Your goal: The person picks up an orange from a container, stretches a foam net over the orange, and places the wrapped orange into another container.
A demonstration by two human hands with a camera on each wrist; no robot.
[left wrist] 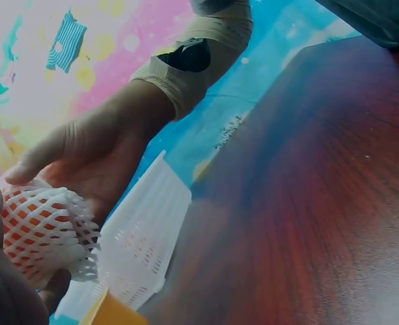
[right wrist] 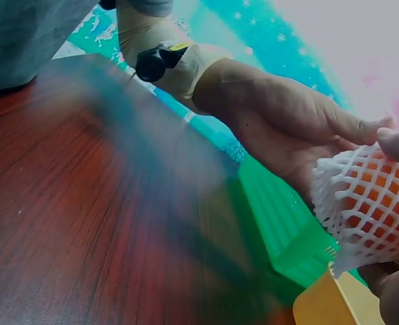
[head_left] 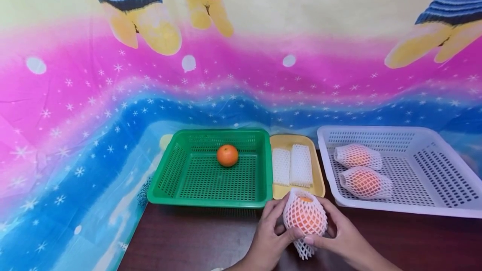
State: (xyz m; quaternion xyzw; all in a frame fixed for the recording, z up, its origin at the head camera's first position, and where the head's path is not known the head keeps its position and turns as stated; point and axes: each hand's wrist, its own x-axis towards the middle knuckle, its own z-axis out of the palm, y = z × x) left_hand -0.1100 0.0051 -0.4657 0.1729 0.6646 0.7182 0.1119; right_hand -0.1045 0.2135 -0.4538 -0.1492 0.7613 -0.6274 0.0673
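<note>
An orange in a white foam net sleeve is between my two hands above the near side of the table. My left hand grips its left side, thumb across the front. From the right, my right hand holds it, and the two thumbs nearly meet. The net's upper end gapes, showing bare orange peel; its lower end hangs narrow. In the left wrist view the netted orange sits between both hands; the right wrist view shows the net stretched around the fruit.
A green basket at left holds one bare orange. Beside it, a yellow tray carries flat foam net sleeves. At right, a white basket contains two netted oranges. A printed cloth hangs behind the dark wooden table.
</note>
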